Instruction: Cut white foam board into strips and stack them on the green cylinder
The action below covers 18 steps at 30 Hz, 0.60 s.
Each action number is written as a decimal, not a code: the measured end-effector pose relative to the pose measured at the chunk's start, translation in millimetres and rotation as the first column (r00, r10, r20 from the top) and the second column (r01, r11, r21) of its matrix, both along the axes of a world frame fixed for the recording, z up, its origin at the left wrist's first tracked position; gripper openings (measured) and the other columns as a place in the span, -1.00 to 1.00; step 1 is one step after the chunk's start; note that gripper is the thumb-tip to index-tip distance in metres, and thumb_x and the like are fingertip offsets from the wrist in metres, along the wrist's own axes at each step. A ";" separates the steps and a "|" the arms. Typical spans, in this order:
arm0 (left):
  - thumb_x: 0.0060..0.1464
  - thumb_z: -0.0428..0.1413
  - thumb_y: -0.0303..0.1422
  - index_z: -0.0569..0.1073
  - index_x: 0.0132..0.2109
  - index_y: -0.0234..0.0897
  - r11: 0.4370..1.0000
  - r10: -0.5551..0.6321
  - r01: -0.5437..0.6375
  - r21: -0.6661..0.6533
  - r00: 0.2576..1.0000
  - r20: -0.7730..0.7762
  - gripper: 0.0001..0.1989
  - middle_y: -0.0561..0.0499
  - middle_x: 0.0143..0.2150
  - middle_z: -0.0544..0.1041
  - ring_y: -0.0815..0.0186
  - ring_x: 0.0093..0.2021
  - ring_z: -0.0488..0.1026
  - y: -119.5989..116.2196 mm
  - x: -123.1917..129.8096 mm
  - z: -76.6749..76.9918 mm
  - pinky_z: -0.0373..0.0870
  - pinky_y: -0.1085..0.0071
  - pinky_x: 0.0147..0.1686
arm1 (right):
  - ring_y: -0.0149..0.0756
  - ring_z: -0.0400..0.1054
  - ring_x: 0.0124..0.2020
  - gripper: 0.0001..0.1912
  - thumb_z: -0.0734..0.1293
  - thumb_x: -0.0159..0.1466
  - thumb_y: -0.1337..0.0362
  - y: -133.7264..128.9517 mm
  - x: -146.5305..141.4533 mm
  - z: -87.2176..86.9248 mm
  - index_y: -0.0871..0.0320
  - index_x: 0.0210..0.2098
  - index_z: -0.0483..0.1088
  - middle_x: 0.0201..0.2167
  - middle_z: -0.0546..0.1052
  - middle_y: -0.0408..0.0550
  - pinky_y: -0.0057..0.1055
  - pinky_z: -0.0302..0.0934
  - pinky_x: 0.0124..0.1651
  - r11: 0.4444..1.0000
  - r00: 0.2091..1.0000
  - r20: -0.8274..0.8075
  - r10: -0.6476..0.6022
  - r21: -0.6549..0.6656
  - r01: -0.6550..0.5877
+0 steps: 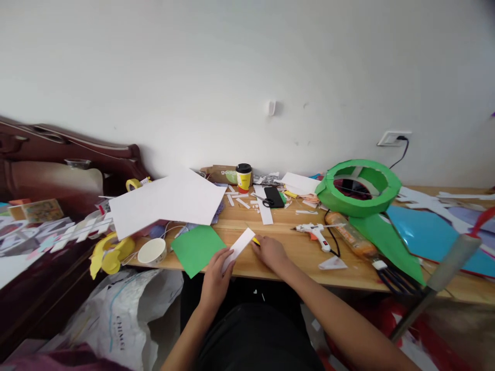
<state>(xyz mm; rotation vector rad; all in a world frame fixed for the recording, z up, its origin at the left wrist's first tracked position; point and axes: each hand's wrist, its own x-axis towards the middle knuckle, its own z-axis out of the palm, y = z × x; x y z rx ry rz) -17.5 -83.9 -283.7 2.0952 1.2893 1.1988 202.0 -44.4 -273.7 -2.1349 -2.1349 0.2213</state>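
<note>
My left hand [217, 275] is closed on a white foam-board strip [243, 242], holding it tilted just above the front of the wooden table. In my right hand [271, 252] is a small yellow tool [256, 240] that looks like a utility knife, mostly hidden by the fingers. Its tip is beside the strip's right edge; I cannot tell whether they touch. A green sheet [199, 249] lies to the left of my left hand. Behind the hands are scissors [266, 202], a dark phone [274, 197] and another white strip [264, 209].
A white glue gun [316, 234] with a cord lies to the right, near a green ring [359, 206] and a plastic bottle [350, 234]. A yellow cup [243, 179] stands at the back. A large white board [170, 201], paper bowl [152, 251] and yellow tape [112, 255] are left.
</note>
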 end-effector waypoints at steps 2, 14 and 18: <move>0.29 0.04 -0.30 0.45 0.10 -0.12 1.000 0.005 -0.005 0.010 1.000 -0.013 -0.73 -0.08 0.12 0.46 0.15 0.15 0.42 -0.6 -0.5 -0.5 0.36 0.12 0.19 | -0.10 0.44 -0.12 -0.61 0.09 0.43 0.15 1.1 -1.4 -1.6 0.20 0.08 0.37 -0.13 0.53 0.15 -0.31 0.22 -0.10 1.000 1.000 0.001 0.009 0.002 -0.009; 0.29 0.02 -0.38 0.42 0.13 -0.12 0.985 0.002 0.041 0.168 0.969 -0.248 -0.70 -0.08 0.15 0.48 0.13 0.13 0.44 2.4 -3.6 -21.8 0.41 0.07 0.12 | -0.10 0.31 0.04 -0.59 0.17 0.39 0.11 -14.1 3.7 8.4 0.11 0.15 0.37 0.00 0.47 0.10 -0.28 0.14 0.07 0.997 0.995 -0.058 0.082 -0.002 -0.082; 0.29 -0.02 -0.41 0.42 0.16 -0.09 0.977 0.024 0.047 0.207 0.945 -0.327 -0.66 -0.09 0.17 0.49 0.11 0.14 0.44 17.0 -13.7 -16.4 0.27 -0.06 0.21 | -0.14 0.34 0.01 -0.62 0.06 0.43 0.20 15.9 27.8 25.3 0.21 -0.01 0.42 -0.06 0.48 0.15 -0.33 0.15 0.03 0.996 0.994 -0.074 -0.082 0.025 0.084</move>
